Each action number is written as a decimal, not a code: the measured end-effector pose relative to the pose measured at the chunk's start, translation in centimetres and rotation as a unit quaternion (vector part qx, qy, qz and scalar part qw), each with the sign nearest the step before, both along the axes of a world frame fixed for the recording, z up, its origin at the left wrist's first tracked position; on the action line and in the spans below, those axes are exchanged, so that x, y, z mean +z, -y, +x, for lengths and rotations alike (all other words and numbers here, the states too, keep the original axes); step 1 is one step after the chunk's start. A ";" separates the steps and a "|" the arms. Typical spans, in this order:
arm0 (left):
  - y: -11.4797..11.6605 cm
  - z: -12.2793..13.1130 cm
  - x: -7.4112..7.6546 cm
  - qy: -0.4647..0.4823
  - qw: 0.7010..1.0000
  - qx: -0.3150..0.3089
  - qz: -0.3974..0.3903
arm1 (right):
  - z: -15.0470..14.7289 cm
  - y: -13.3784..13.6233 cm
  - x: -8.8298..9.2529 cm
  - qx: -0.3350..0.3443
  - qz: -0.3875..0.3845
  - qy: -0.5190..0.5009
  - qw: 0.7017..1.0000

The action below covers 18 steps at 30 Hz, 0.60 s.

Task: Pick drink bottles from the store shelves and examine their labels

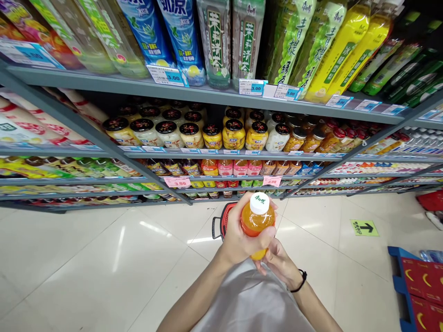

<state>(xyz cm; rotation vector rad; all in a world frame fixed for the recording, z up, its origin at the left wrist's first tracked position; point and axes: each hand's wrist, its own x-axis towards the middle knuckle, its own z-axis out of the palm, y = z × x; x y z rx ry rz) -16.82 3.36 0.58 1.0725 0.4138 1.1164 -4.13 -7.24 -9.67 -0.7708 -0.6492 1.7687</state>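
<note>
A bottle of orange drink (258, 219) with a white cap is held upright in front of my body. My left hand (237, 240) is closed around its side, thumb across the front. Lower down, my right hand (280, 263), with a black band on its wrist, has its fingers curled at the base of the bottle; part of their contact is hidden. Behind my left hand, a red shopping basket (226, 219) with a black handle is on the floor, mostly covered by my hands and the bottle.
Ahead stands a grey shelf unit (214, 97) with drink bottles on top and lidded fruit jars (233, 133) below. Pink price tags (177, 181) hang lower down. Red cartons (424, 281) sit on a blue pallet (399, 276) at right. A green arrow sign (364, 228) marks the tiled floor.
</note>
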 end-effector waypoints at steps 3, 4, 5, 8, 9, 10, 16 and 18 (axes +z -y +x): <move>0.0 0.0 0.0 -0.005 1.000 0.004 0.007 | -0.1 -0.1 0.0 -0.001 0.000 0.001 1.000; 0.0 0.0 0.0 -0.008 1.000 0.007 0.007 | -0.1 -0.1 0.0 -0.001 -0.001 0.001 1.000; 0.0 0.0 0.0 -0.010 1.000 0.007 0.002 | -0.1 -0.1 0.0 -0.001 -0.001 0.001 1.000; -0.1 -0.1 -0.1 -0.007 1.000 0.002 -0.018 | -0.1 0.0 -0.2 0.002 -0.003 0.005 1.000; -0.1 -0.1 -0.1 -0.004 1.000 0.000 -0.024 | -0.1 0.0 -0.3 0.003 -0.003 0.009 1.000; -0.1 -0.2 -0.1 0.000 1.000 -0.002 -0.028 | -0.1 0.1 -0.4 0.003 -0.003 0.012 1.000; 0.0 -0.6 -0.5 -0.021 0.999 0.017 -0.039 | -0.4 0.1 -0.5 0.007 -0.004 0.014 1.000; 0.0 -0.7 -0.6 -0.028 0.999 0.029 -0.024 | -0.5 0.1 -0.4 0.012 0.002 0.008 1.000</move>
